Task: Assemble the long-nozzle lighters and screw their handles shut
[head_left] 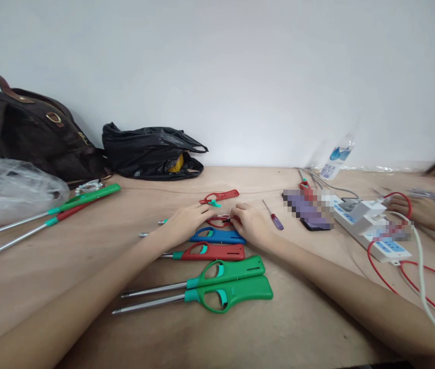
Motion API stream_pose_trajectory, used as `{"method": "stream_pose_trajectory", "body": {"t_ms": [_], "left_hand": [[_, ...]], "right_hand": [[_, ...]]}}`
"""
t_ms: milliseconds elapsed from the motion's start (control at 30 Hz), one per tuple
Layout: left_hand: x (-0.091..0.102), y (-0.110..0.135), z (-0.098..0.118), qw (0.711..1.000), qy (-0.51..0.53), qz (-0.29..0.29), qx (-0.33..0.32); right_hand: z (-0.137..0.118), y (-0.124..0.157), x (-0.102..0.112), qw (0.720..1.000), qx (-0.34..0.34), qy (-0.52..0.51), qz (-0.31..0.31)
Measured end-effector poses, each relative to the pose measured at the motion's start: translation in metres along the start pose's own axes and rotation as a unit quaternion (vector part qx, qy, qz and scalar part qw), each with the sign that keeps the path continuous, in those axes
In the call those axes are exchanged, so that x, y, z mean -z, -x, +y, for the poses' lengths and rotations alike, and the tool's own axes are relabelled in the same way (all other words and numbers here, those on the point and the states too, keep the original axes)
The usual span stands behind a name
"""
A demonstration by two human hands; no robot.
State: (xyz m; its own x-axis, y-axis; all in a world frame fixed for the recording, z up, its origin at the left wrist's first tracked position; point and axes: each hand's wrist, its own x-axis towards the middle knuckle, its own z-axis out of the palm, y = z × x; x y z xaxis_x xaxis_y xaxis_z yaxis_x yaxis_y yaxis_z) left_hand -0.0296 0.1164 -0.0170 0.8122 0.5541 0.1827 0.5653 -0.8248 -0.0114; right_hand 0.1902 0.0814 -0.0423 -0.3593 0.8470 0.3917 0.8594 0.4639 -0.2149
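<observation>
An opened red gas lighter [220, 221], its inner parts showing, lies on the table between my hands. My left hand [186, 221] is closed on its front end, near the nozzle. The fingers of my right hand [251, 221] are pinched at its handle end, and they partly hide it. Just beyond lies a loose red casing half [223, 195] with a turquoise trigger [215, 203]. Nearer to me rest whole lighters in a row: a blue one [221, 236], a red one [217, 251] and two green ones [236, 269], nozzles pointing left.
A screwdriver [273, 215] and a blurred-out phone [310, 210] lie right, beside a power strip [382, 247] with red and white cables. Another person's hand [413, 209] is behind it. Two long lighters [86, 197], a black bag [148, 154] and a backpack [40, 133] are left.
</observation>
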Motion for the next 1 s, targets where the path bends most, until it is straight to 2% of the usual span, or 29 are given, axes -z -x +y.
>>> {"method": "stream_pose_trajectory", "body": {"t_ms": [300, 533, 833, 1000], "left_hand": [[0.001, -0.002, 0.001, 1.0, -0.025, -0.013, 0.01], [-0.002, -0.002, -0.002, 0.998, -0.061, -0.026, 0.002], [0.005, 0.002, -0.003, 0.999, -0.013, -0.033, -0.04], [0.004, 0.001, -0.007, 0.999, 0.01, -0.013, -0.034]], "right_hand": [[0.003, 0.001, -0.002, 0.999, 0.017, -0.023, 0.015], [0.009, -0.001, 0.006, 0.998, 0.049, -0.034, -0.014], [0.014, 0.002, 0.007, 0.995, 0.088, -0.046, -0.032], [0.018, 0.0, 0.004, 0.994, 0.081, -0.069, -0.039]]}}
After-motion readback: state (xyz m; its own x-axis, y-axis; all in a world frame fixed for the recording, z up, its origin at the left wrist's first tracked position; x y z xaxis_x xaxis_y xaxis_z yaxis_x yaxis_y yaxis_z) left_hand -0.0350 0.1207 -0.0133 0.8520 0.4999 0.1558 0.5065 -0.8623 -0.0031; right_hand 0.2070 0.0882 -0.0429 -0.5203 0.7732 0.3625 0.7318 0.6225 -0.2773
